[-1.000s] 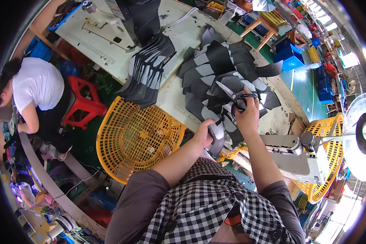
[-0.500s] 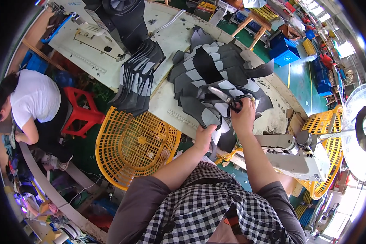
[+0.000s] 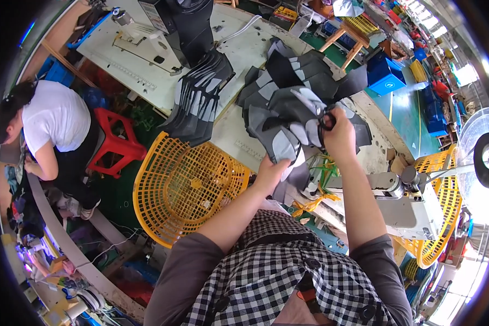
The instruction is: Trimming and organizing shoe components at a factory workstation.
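Observation:
My left hand (image 3: 271,175) pinches the near edge of a black-and-grey sheet piece (image 3: 281,145) at the front of a heap. In my right hand (image 3: 340,136) are scissors (image 3: 308,101), my fingers in their black handles. Their metal blades point away and to the left, over the heap of flat black-and-grey pieces (image 3: 261,89). Whether the blades touch a piece I cannot tell. A neat overlapping stack of like pieces (image 3: 196,103) lies to the left on the table (image 3: 236,129).
A yellow plastic basket (image 3: 146,187) stands below the table's left edge. At right are a sewing machine arm (image 3: 383,183), another yellow basket (image 3: 451,217) and a fan (image 3: 475,163). A black machine (image 3: 187,32) rises at the back. A person (image 3: 57,117) sits at left by a red stool (image 3: 119,142).
My right hand has moved the scissors farther away over the heap, and pieces there have shifted and bunched. The left hand keeps its hold. The whole view has turned a little.

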The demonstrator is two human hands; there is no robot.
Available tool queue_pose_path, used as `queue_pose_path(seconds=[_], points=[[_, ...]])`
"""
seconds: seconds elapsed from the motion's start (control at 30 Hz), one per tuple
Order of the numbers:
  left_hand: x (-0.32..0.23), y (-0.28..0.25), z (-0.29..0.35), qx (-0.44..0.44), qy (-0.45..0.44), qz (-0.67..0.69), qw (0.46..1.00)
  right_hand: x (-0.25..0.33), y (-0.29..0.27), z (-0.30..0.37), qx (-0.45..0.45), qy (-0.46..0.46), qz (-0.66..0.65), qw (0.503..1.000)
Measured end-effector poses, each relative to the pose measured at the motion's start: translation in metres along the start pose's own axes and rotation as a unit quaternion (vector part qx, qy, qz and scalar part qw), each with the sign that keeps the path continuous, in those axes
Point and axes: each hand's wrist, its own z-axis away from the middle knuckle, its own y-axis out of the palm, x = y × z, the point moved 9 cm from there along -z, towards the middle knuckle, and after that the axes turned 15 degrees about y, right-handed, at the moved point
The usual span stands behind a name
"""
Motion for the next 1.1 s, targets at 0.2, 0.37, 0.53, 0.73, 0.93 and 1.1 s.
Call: queue_pose_path(seconds=[0.2, 0.37, 0.53, 0.73, 0.93, 1.1], points=[[0.046, 0.007, -0.03, -0.013, -0.118, 0.123, 0.985, -0.006, 0.006, -0.031, -0.129, -0.075, 0.076, 0.986], [0.073, 0.017, -0.047, 0.004, -0.187, 0.21, 0.96, -0.03, 0.035, -0.033, -0.001, 0.074, 0.122, 0.99], [0.055, 0.035, -0.064, 0.036, -0.218, 0.213, 0.952, 0.012, 0.002, -0.037, 0.03, 0.113, 0.164, 0.98], [-0.025, 0.009, -0.058, 0.062, -0.134, 0.281, 0.948, 0.091, -0.063, -0.064, 0.061, 0.078, 0.106, 0.989], [-0.035, -0.069, 0.013, -0.005, -0.082, 0.256, 0.963, 0.045, 0.043, -0.043, 0.031, -0.014, 0.071, 0.997], [0.019, -0.112, 0.036, -0.234, -0.103, 0.165, 0.953, 0.001, 0.127, 0.0, -0.034, -0.109, 0.133, 0.984]])
